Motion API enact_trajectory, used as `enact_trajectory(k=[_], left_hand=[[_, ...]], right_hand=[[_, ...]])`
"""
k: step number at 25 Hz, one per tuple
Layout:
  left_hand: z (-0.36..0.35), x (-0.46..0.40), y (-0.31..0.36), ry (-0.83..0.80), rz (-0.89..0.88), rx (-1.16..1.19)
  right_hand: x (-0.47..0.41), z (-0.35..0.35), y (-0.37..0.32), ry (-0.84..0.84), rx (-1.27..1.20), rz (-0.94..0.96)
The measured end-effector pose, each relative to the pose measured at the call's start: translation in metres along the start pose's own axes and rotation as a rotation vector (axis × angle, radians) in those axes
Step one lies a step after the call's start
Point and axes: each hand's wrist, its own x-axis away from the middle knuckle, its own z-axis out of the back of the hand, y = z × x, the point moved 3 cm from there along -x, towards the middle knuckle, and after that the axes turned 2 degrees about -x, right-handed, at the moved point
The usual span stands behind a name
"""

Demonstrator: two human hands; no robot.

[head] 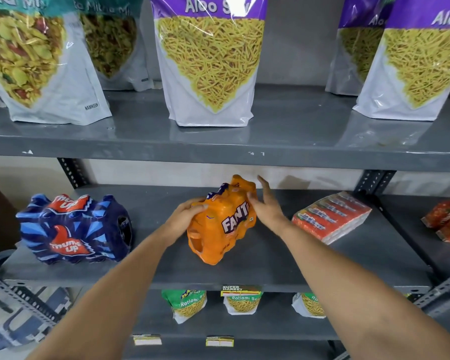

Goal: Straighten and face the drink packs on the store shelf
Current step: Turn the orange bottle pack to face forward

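Both forearms reach up from the bottom of the view to the middle shelf (270, 271), where the orange Fanta pack (222, 219) sits roughly midway along the board. The left hand (186, 216) is clasped on the pack's left upper edge, thumb on top and fingers wrapped behind. The right hand (266, 203) lies against the pack's right side with its fingers spread and mostly straight, pressing rather than closing round anything. The pack is skewed: its logo panel faces off to the right and its far end is tipped up towards the back wall, so it is neither square to the shelf edge nor faced forward. I judge this pack to be mid-adjustment, with the turning and settling still to do.

Well apart to the left, the blue Thums Up pack (74, 227) stands near the front edge with its label towards the aisle; it looks close to faced, though angled a little. To the right, the red carton pack (331, 216) lies at a slant to the shelf edge and appears untouched, and further red packs (446, 222) at the far right also sit askew. By my reading, most of the row is left to straighten.

Above, the snack pouches (211, 61) on the upper shelf (218, 149) are not part of the job.
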Motion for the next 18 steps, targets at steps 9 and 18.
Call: enact_trajectory(k=[9,18], left_hand=[[0.027,-0.001,0.017,0.237,0.142,-0.115],[0.026,0.022,0.013,0.096,0.137,-0.299]], right_hand=[[0.009,-0.004,-0.009,0.013,0.309,0.138],[0.074,-0.015,-0.001,0.181,0.309,0.223]])
